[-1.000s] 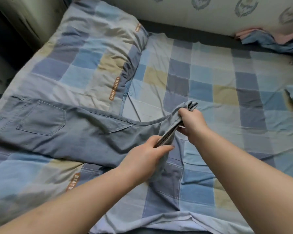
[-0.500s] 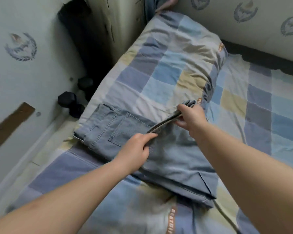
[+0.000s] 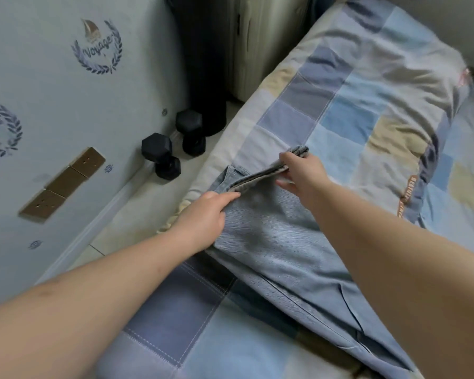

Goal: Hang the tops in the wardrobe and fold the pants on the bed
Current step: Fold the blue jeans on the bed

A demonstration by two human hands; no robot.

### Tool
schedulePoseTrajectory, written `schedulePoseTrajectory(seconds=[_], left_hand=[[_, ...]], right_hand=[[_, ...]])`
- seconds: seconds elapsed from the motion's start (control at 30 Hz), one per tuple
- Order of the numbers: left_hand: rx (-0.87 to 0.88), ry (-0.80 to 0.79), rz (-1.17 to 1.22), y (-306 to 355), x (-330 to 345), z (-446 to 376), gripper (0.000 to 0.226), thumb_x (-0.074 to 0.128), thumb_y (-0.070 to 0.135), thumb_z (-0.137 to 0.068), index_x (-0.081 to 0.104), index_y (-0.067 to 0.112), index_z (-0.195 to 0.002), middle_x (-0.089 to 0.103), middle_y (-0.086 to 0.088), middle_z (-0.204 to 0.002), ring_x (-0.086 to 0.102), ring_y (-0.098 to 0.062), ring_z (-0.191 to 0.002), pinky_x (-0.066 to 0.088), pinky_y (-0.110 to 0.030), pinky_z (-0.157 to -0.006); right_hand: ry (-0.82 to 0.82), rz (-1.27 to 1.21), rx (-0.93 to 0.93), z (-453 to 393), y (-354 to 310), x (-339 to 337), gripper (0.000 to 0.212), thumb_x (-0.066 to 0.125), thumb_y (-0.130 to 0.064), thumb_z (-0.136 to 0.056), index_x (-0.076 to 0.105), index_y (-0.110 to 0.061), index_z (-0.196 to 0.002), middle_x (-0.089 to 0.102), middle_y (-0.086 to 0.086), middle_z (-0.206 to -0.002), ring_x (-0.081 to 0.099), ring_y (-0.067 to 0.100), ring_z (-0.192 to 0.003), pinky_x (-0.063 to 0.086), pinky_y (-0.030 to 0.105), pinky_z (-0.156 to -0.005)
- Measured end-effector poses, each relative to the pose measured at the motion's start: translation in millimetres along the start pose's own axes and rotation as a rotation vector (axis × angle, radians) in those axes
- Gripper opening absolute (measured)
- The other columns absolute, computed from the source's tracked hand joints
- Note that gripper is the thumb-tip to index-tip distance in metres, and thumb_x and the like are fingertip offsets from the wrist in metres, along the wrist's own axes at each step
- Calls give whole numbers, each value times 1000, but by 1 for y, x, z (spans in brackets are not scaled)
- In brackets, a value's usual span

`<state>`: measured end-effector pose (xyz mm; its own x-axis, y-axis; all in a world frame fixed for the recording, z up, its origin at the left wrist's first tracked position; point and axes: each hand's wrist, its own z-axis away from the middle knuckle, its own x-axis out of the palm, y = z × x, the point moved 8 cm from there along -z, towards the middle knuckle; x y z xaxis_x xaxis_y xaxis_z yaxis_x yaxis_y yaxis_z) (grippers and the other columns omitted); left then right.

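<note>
Light blue jeans point(image 3: 274, 242) lie folded over themselves on the checked bed cover point(image 3: 348, 110), near the bed's left edge. My left hand point(image 3: 203, 220) pinches the leg hems at their near corner. My right hand point(image 3: 301, 173) grips the same hems at the far corner, holding them just above the waistband end of the jeans. The lower layer of the jeans is mostly covered by the upper one. No tops and no wardrobe interior show in this view.
Two black dumbbells point(image 3: 173, 143) stand on the pale floor beside the bed, against the patterned wall point(image 3: 52, 77). A pale cabinet point(image 3: 260, 42) stands past them at the head of the bed. A checked pillow point(image 3: 389, 86) lies beyond the jeans.
Both hands have carried the leg hems leftward across the jeans to the waistband end, doubling the jeans over. The view has swung left toward the wall and floor.
</note>
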<state>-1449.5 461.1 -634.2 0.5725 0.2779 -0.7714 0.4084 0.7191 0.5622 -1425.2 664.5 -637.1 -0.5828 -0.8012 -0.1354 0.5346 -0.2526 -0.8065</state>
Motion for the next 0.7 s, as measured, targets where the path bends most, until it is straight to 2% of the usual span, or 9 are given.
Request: schedulePoseTrajectory(seconds=[0.07,0.1,0.2,0.27,0.37,0.5,0.6,0.7], left_hand=[[-70,-44,-45,-16,7,-5,56,43,11,-95,32,34,-146,46,-6,-129,49,-16,-93,38,-23,-71],[-112,-61,-80,-23,11,-6,58,44,12,-95,29,32,-148,43,-7,-133,51,-19,-96,40,-25,-73],[-217,-73,-244,-35,22,-2,65,47,14,-91,23,29,-149,34,-4,-144,41,-27,-123,39,-38,-98],[-194,-58,-359,-30,28,-2,66,50,20,-90,23,30,-149,27,-1,-149,31,-26,-133,31,-41,-106],[-35,-69,-458,-1,51,-6,64,53,30,-91,25,30,-148,25,1,-151,24,-22,-139,21,-40,-112],[154,-163,-486,64,116,-8,61,50,32,-91,26,31,-148,25,4,-153,22,-17,-141,15,-38,-117],[388,-228,-437,125,172,4,49,47,29,-92,41,30,-141,40,5,-144,36,-16,-133,22,-28,-109],[606,-348,-425,186,240,32,38,43,27,-93,52,28,-131,52,4,-132,47,-21,-121,32,-29,-101]], right_hand=[[-117,7,50,-3,15,12,12,56,-22,-92,56,-14,-101,59,3,-90,62,15,-78,58,34,-73],[-150,13,68,-1,24,14,9,55,-22,-93,57,-16,-99,59,2,-91,63,14,-79,56,33,-73],[-146,67,116,6,61,-7,4,54,-24,-94,57,-22,-92,59,1,-93,63,12,-77,51,31,-71],[-99,126,138,12,88,-34,6,53,-24,-94,58,-22,-95,60,0,-94,62,11,-77,49,31,-70],[23,211,156,23,129,-90,17,53,-23,-94,59,-16,-108,62,0,-97,62,11,-77,50,31,-71],[116,529,122,41,172,-167,30,51,-27,-92,57,-18,-120,64,-2,-105,61,20,-86,47,30,-73],[198,613,61,50,186,-217,29,53,-27,-91,59,-19,-118,66,0,-111,60,21,-97,39,25,-75],[302,660,17,53,194,-274,28,53,-24,-90,60,-18,-117,66,4,-111,60,24,-103,40,27,-79]])
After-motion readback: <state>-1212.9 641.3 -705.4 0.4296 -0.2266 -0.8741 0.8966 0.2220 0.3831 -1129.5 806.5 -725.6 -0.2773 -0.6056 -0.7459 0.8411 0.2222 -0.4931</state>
